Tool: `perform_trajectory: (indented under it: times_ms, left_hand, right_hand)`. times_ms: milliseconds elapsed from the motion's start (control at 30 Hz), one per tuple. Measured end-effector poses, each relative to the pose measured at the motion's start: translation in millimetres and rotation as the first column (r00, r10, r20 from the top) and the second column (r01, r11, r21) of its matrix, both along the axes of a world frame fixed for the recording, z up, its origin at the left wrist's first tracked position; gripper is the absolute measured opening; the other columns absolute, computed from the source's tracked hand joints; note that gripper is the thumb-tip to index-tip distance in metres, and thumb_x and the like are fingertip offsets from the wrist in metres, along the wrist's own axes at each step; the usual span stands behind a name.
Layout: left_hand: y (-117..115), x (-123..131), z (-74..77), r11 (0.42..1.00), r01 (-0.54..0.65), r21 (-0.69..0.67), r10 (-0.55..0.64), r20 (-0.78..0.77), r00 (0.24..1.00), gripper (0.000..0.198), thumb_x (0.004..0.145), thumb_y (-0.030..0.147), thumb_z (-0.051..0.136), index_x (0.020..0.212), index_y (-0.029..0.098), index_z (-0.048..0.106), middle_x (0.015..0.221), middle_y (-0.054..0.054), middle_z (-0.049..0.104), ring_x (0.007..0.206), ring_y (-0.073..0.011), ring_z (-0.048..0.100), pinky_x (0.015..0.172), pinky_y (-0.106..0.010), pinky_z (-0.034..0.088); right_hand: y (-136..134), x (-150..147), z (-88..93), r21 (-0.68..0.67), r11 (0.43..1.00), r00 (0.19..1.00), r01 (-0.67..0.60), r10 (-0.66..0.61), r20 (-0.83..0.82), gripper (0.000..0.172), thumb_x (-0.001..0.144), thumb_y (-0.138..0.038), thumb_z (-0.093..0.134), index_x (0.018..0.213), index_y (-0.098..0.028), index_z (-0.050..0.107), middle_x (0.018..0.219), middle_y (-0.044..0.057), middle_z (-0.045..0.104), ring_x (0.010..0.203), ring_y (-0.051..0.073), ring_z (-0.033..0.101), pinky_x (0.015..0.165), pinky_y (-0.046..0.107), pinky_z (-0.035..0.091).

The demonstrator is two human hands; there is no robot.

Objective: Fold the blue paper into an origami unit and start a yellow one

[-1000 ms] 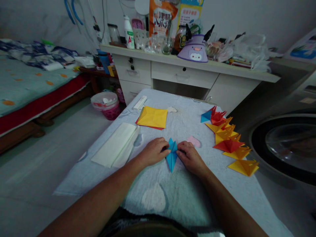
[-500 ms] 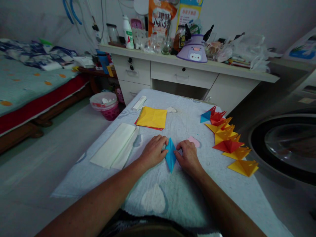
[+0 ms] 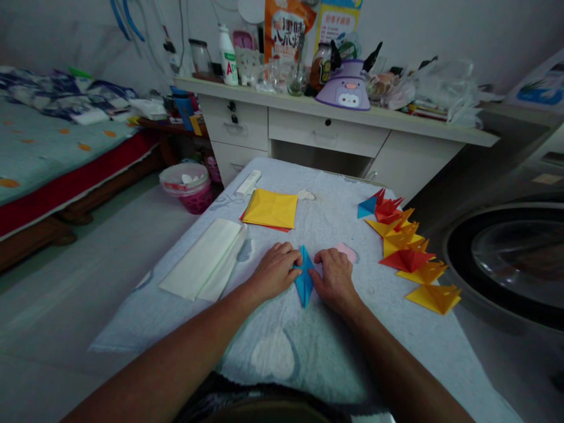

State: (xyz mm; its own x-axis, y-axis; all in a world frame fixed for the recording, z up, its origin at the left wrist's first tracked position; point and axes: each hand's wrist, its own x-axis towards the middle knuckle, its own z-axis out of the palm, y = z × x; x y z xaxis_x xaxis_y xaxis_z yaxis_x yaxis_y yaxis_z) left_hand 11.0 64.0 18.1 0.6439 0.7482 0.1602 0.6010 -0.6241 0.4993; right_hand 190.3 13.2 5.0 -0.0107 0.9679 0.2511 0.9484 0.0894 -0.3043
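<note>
A blue folded origami paper, a narrow diamond with a seam down its middle, lies on the cloth-covered table in front of me. My left hand is closed on its left edge, thumb and curled fingers against the paper. From the other side my right hand has its thumb on the right edge, its fingers bent beside the paper. Beyond the left hand sits a stack of square paper, yellow on top with red at the bottom. Several folded paper cranes in yellow, red and blue stand in a row at the right.
A folded white paper or cloth lies on the left of the table, with a small white box behind it. A pink bin stands on the floor. A white desk is at the back, a washing machine at the right.
The left fingertips have shifted slightly right over the blue paper's upper part. My right fingers have moved a little away from it, while the thumb stays at its edge.
</note>
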Motion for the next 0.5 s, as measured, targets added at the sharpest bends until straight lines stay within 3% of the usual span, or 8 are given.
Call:
perform_trajectory:
  times_ms: [133,267,400,500]
  left_hand:
    - [3,-3,2.0,0.999,0.044,-0.030,-0.044,0.016,0.999,0.007,0.083,0.016,0.058,0.088,0.020,0.061,0.091,-0.003,0.059,0.091,-0.0214,0.053,0.084,-0.034,0.040]
    - [5,-5,-0.1,0.997,0.057,-0.057,-0.054,0.044,0.998,0.010,0.082,0.014,0.057,0.089,0.020,0.061,0.089,-0.003,0.060,0.090,-0.0210,0.055,0.083,-0.033,0.042]
    - [4,-4,-3.0,0.999,-0.003,-0.052,0.008,0.094,0.996,0.025,0.079,0.014,0.060,0.104,0.019,0.057,0.096,-0.004,0.061,0.094,-0.0214,0.055,0.085,-0.034,0.043]
    - [3,-4,-3.6,0.996,-0.084,-0.005,0.084,0.072,0.994,0.027,0.078,0.020,0.065,0.103,0.018,0.057,0.104,-0.007,0.059,0.102,-0.0245,0.052,0.091,-0.038,0.041]
  right_hand:
    - [-2,8,2.9,-0.049,0.999,0.999,0.011,-0.013,-0.035,0.025,0.079,-0.025,0.062,0.103,-0.020,0.056,0.101,0.009,0.057,0.094,0.028,0.047,0.078,0.038,0.032]
    - [-2,14,4.0,-0.048,0.999,0.998,-0.018,0.015,-0.066,0.021,0.081,-0.026,0.060,0.101,-0.020,0.058,0.100,0.009,0.057,0.094,0.027,0.048,0.080,0.038,0.033]
    - [-1,13,3.4,-0.054,0.998,0.997,-0.042,0.038,-0.062,0.019,0.085,-0.034,0.059,0.097,-0.019,0.062,0.098,0.009,0.057,0.093,0.027,0.048,0.081,0.039,0.033]
    - [-1,8,3.5,-0.067,0.997,0.998,-0.041,0.039,-0.041,0.023,0.084,-0.038,0.062,0.097,-0.019,0.063,0.099,0.010,0.057,0.093,0.028,0.048,0.080,0.039,0.032]
